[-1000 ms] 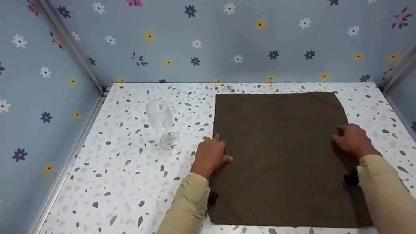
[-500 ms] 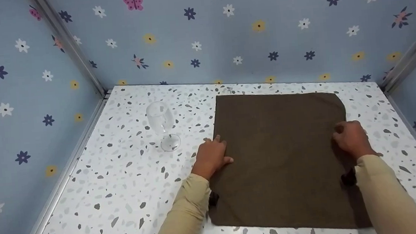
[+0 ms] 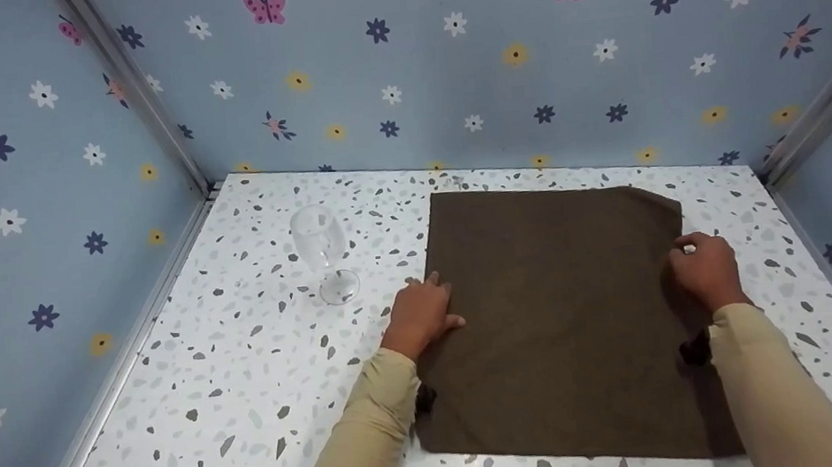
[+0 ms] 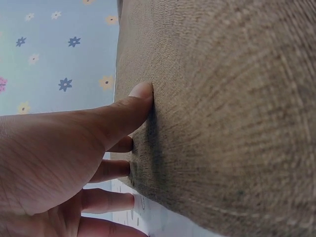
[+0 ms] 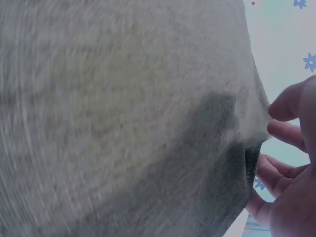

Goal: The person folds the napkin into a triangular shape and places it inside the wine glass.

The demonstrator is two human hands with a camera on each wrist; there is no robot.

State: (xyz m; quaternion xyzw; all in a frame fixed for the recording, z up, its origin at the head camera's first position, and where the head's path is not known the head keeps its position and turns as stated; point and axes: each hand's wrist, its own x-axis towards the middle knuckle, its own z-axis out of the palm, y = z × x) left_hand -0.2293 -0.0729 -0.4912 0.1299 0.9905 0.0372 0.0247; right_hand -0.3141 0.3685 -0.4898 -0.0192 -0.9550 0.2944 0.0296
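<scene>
On the speckled worktop (image 3: 210, 372), the brown cloth (image 3: 558, 311) lies right of the glass (image 3: 324, 253), seemingly spread; only its far right corner looks unsquared. My left hand (image 3: 421, 312), fingers apart, touches one edge; my right hand (image 3: 709, 272) pinches the opposite.

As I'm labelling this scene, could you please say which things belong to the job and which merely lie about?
Apparently in the job:
brown cloth
left hand, touching its left edge
right hand, pinching its right edge

Seemingly lying about:
clear stemmed glass, standing apart
</scene>
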